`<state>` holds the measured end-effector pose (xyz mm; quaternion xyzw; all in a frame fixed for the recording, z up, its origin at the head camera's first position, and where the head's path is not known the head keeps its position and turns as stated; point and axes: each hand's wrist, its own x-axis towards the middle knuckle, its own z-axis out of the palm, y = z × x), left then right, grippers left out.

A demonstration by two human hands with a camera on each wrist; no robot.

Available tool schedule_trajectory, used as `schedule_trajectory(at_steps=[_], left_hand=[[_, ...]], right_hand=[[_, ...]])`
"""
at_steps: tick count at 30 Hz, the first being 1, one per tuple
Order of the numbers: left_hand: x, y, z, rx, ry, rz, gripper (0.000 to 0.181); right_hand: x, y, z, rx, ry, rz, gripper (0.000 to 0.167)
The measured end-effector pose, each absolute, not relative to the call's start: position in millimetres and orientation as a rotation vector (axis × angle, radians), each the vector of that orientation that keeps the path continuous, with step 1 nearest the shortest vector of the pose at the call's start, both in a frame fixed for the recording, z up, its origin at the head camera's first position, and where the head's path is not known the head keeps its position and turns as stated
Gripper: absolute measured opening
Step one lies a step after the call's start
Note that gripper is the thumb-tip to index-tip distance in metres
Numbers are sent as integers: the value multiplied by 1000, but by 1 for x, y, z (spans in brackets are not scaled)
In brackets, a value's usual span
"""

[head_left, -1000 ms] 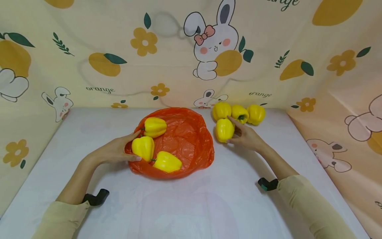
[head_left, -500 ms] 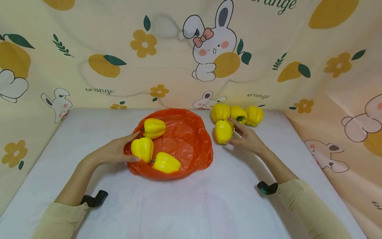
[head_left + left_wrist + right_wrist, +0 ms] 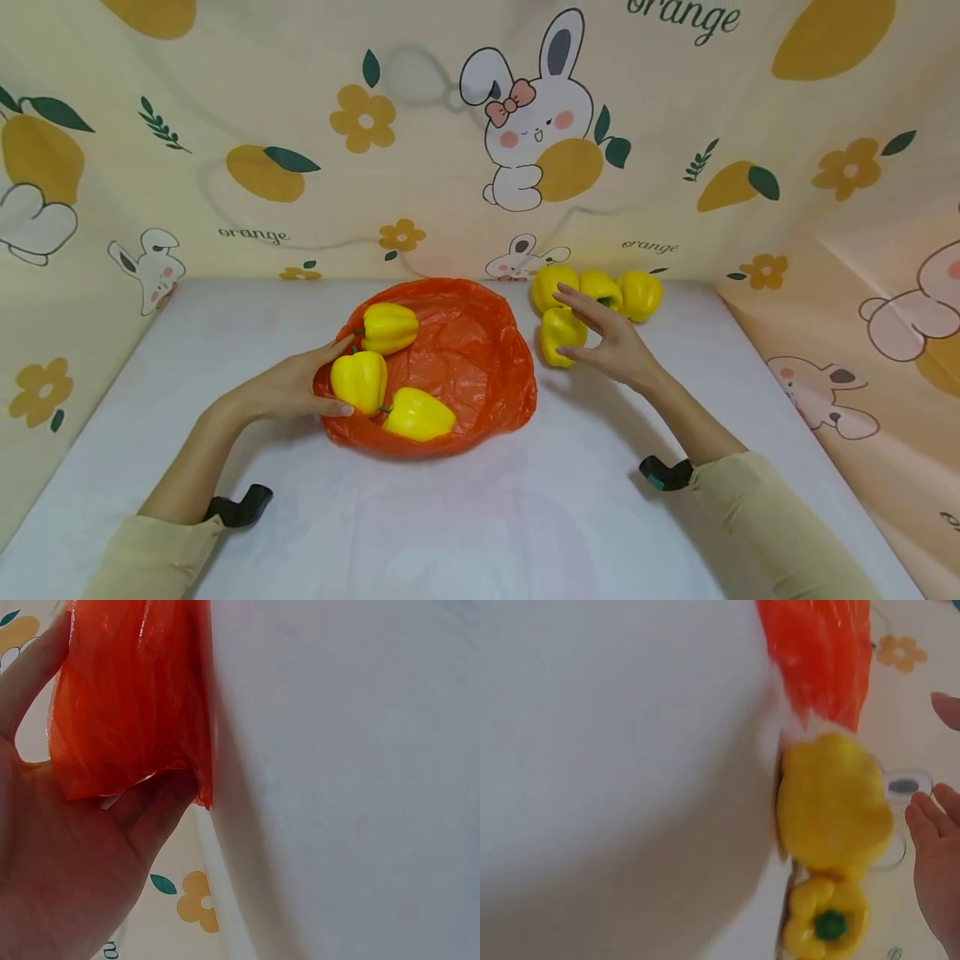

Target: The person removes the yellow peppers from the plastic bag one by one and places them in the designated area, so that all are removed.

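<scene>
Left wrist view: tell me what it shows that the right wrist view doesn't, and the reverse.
Only left wrist: the left hand, gripping the side of the red plastic bag.
Only right wrist: the right hand, a blurred yellow bell pepper and a second bell pepper showing its green stem end.
Both: the bag, white tabletop and flower-printed backdrop.

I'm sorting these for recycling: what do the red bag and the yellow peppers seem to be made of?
The red bag: probably thin, shiny plastic film, judging by its crinkles and highlights. The yellow peppers: smooth and glossy, with bright highlights and, on some, green stems; real vegetable skin or molded plastic, the look leaves it open.
</scene>
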<state>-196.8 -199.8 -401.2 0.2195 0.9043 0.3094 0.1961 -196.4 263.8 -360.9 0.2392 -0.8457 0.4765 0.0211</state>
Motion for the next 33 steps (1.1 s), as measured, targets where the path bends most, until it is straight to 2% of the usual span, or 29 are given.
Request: schedule_trajectory(at_steps=[13, 33], left_hand=[[-195, -201, -404, 613, 2542, 866, 111], [-196, -201, -403, 634, 2547, 848, 110]], right_hand=[[-190, 223, -352, 1014, -2626, 1600, 68], [-200, 173, -384, 1389, -2700, 1441, 72]])
